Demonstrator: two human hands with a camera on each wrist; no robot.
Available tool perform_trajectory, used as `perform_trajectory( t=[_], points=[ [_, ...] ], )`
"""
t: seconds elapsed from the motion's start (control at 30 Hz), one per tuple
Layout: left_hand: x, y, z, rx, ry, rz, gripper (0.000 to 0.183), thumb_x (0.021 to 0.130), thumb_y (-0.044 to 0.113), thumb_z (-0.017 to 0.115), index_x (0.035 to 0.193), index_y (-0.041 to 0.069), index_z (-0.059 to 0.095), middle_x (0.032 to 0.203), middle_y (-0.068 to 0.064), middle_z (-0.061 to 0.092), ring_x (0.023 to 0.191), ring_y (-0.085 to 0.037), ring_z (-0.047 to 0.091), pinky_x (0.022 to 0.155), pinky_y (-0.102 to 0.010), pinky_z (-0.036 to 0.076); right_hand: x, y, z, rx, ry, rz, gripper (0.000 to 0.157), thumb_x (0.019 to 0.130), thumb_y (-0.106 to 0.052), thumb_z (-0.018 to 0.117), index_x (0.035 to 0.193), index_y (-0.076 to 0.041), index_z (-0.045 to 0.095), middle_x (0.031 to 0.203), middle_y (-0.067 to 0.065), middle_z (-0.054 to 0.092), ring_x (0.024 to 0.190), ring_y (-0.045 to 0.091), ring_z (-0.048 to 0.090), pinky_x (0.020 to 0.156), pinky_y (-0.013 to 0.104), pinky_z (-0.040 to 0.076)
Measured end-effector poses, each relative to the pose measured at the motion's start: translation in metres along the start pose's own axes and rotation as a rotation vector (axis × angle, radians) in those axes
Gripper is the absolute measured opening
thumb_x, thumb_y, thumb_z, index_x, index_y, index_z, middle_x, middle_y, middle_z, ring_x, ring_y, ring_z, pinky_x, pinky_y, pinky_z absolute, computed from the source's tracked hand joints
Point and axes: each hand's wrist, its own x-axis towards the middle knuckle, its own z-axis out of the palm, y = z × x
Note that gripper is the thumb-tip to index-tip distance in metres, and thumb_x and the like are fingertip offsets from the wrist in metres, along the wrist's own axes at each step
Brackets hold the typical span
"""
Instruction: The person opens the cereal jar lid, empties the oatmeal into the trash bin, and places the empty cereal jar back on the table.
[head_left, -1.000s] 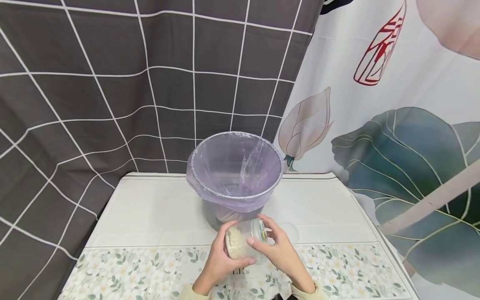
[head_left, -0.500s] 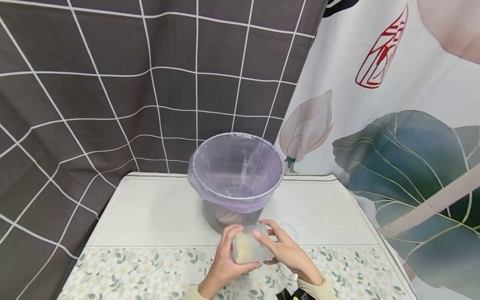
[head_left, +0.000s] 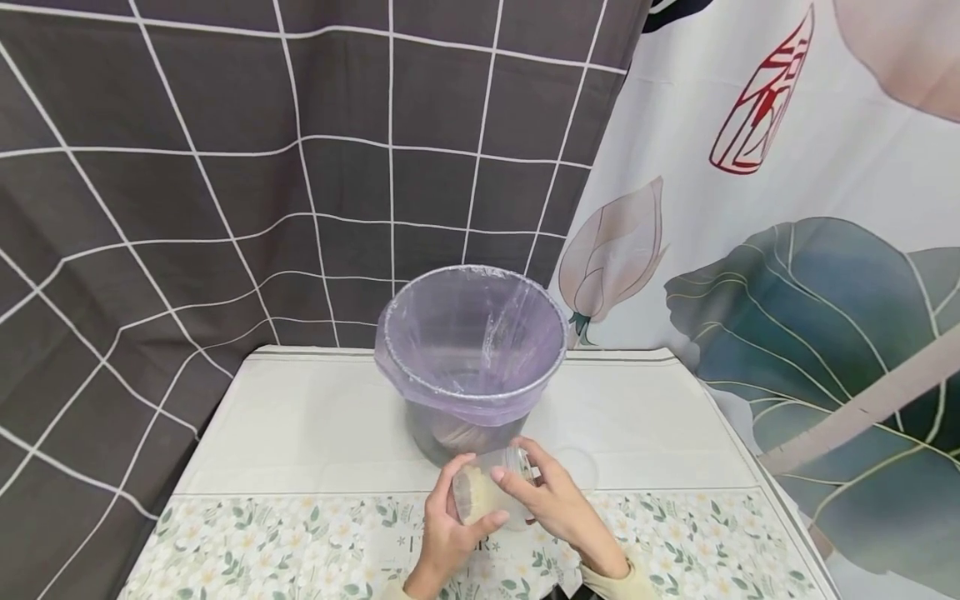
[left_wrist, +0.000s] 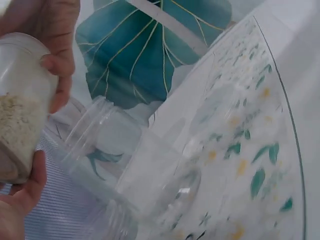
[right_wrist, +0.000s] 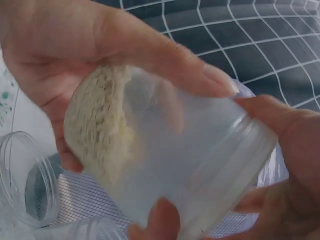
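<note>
A clear plastic jar [head_left: 480, 497] lies tilted on its side between both hands, with pale grainy stuff gathered at its base end. My left hand [head_left: 450, 529] grips the base end. My right hand [head_left: 558, 504] holds the neck end, thumb along the wall. In the right wrist view the jar [right_wrist: 175, 145] fills the middle, its ridged neck toward the right; whether a lid is on it I cannot tell. The left wrist view shows the same jar [left_wrist: 22, 110] at the left edge, with clear threaded containers [left_wrist: 120, 137] beyond it.
Just behind the hands stands a grey bin [head_left: 427, 433] lined with a purple bag [head_left: 480, 410]. A faint clear ring [head_left: 592, 468] lies on the tablecloth [head_left: 300, 417] to the right. Grid-patterned cloth [head_left: 337, 183] hangs behind; lotus-printed cloth [head_left: 697, 192] hangs right.
The jar has turned between the hands: a coloured, striped neck end showed a second ago, then it rolled nearer upright, and now it tilts again. Both hands have kept hold of it.
</note>
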Motion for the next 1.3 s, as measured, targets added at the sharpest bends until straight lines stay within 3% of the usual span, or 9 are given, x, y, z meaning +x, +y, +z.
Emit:
perform_trajectory(
  t=[0.07,0.27,0.37,0.5,0.8,0.93,1.03,1.17,1.3],
  points=[
    [0.000,-0.005,-0.003,-0.034,-0.006,-0.088,0.068,0.068,-0.001,0.075,0.128,0.002,0.043,0.119,-0.018,0.048,0.105,-0.029,0.053,0.090,-0.028,0.047,0.000,-0.001,0.001,-0.029,0.013,-0.070,0.055,0.089,-0.023,0.059,0.136,-0.004,0.037,0.129,0.032,0.041,0.082,0.023,0.060,0.059,0.035,0.054],
    [0.004,-0.019,-0.013,-0.069,-0.056,-0.352,0.055,0.077,0.014,0.067,0.128,0.017,0.046,0.127,-0.004,0.049,0.119,-0.022,0.044,0.102,-0.042,0.032,0.003,0.008,0.005,-0.149,0.096,-0.201,0.056,0.083,-0.029,0.066,0.133,-0.013,0.045,0.135,0.011,0.045,0.117,0.026,0.045,0.086,0.039,0.040],
    [0.008,-0.016,-0.019,-0.215,-0.128,-0.477,0.050,0.084,0.017,0.060,0.130,0.010,0.042,0.120,-0.010,0.051,0.107,-0.022,0.053,0.093,-0.040,0.043,0.002,0.010,0.006,-0.203,0.113,-0.259,0.058,0.082,-0.033,0.067,0.133,-0.017,0.044,0.131,0.007,0.048,0.114,0.025,0.048,0.087,0.042,0.043],
    [0.015,-0.009,-0.026,-0.459,-0.246,-0.685,0.046,0.093,0.021,0.048,0.133,0.004,0.033,0.108,-0.013,0.052,0.086,-0.020,0.061,0.068,-0.036,0.055,0.000,0.014,0.006,-0.299,0.106,-0.382,0.061,0.081,-0.038,0.067,0.134,-0.023,0.042,0.126,0.001,0.049,0.112,0.020,0.050,0.087,0.042,0.046],
    [0.027,-0.006,-0.039,-0.639,-0.441,-1.029,0.050,0.095,0.048,0.031,0.119,0.005,0.041,0.088,-0.006,0.060,0.065,-0.012,0.060,0.047,-0.018,0.046,0.001,0.015,-0.001,-0.384,-0.093,-0.665,0.068,0.078,-0.036,0.070,0.134,-0.015,0.038,0.135,0.004,0.036,0.123,0.023,0.038,0.096,0.045,0.042],
    [0.028,-0.006,-0.040,-0.674,-0.465,-1.071,0.053,0.094,0.051,0.030,0.115,0.005,0.046,0.084,-0.006,0.063,0.065,-0.013,0.062,0.046,-0.017,0.046,-0.001,0.012,-0.003,-0.397,-0.141,-0.672,0.069,0.075,-0.038,0.071,0.132,-0.016,0.038,0.140,0.006,0.030,0.127,0.029,0.033,0.094,0.050,0.042],
    [0.027,-0.005,-0.041,-0.659,-0.456,-1.052,0.052,0.095,0.048,0.030,0.117,0.003,0.044,0.086,-0.006,0.063,0.066,-0.013,0.063,0.047,-0.018,0.047,-0.001,0.013,-0.004,-0.389,-0.166,-0.651,0.071,0.074,-0.039,0.071,0.133,-0.018,0.038,0.141,0.006,0.028,0.128,0.030,0.031,0.093,0.052,0.042],
    [0.024,-0.004,-0.040,-0.609,-0.381,-0.962,0.046,0.096,0.038,0.038,0.127,0.004,0.035,0.095,-0.008,0.056,0.072,-0.015,0.061,0.055,-0.023,0.051,0.000,0.016,-0.007,-0.345,-0.177,-0.604,0.073,0.074,-0.036,0.073,0.136,-0.020,0.037,0.144,0.008,0.025,0.129,0.033,0.031,0.092,0.054,0.042],
    [0.022,-0.004,-0.039,-0.506,-0.303,-0.808,0.047,0.093,0.023,0.048,0.132,0.005,0.030,0.103,-0.010,0.051,0.080,-0.017,0.061,0.066,-0.032,0.055,0.003,0.018,-0.008,-0.253,-0.127,-0.449,0.064,0.083,-0.028,0.066,0.139,-0.025,0.035,0.143,0.006,0.030,0.124,0.035,0.037,0.084,0.047,0.048]
  ],
)
